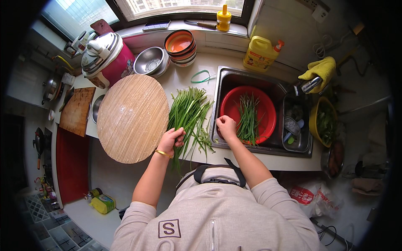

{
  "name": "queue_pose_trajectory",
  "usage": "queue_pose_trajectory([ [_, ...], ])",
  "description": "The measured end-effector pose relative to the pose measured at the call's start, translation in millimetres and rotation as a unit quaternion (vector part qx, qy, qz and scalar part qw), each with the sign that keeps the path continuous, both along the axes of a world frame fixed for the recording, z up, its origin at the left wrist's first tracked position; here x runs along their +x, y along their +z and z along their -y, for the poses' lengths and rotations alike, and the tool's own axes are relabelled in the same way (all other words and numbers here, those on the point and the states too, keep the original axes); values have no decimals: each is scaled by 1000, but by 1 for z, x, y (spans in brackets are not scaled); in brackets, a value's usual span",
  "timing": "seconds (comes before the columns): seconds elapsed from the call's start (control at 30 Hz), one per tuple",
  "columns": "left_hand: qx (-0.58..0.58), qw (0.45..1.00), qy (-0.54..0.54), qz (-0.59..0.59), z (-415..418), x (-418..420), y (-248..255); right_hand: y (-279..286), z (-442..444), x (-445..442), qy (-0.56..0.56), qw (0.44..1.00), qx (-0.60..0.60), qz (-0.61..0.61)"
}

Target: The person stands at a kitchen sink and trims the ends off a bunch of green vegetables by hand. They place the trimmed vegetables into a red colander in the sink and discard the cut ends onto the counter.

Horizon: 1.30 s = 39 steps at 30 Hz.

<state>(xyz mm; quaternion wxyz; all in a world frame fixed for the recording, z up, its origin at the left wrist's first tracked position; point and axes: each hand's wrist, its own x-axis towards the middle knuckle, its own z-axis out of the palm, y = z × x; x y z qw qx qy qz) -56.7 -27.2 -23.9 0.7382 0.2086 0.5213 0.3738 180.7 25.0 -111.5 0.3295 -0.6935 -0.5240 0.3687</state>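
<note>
A pile of long green garlic chives point(191, 105) lies on the white countertop, between a round slatted mat point(133, 119) and the sink. My left hand point(173, 138), with a gold bracelet at the wrist, is at the pile's near end; a few stalks pass at its fingers. My right hand point(226, 126) is over the sink's left edge with fingers curled together; whether something small is pinched in them cannot be told. Beside it, a red plastic basin point(269, 116) sits in the sink with a bunch of chives point(249, 117) inside. Torn leaf bits point(204, 139) lie near the counter's front edge.
Behind are steel bowls point(149, 61), stacked orange bowls point(179, 42), a pink cooker point(117, 64) and a green tie point(200, 77). A yellow detergent jug point(259, 55) stands behind the steel sink point(221, 81), near the faucet point(311, 85). A wooden cutting board point(77, 108) is far left; a yellow basin point(313, 120) holds greens at right.
</note>
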Motion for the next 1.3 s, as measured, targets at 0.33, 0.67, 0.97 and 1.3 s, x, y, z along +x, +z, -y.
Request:
queue_pose_trajectory([
  [0.33, -28, 992, -25, 122, 2, 8, -2, 33, 7, -17, 36, 770, -187, -609],
  [0.67, -86, 977, -50, 189, 3, 7, -7, 57, 6, -23, 72, 678, -130, -720],
  [0.97, -6, 999, -18, 26, 1, 27, 6, 66, 7, -29, 45, 739, -87, -666],
  [1.3, 12, 1000, 18, -11, -4, 46, 8, 70, 12, -35, 11, 802, -68, -593],
])
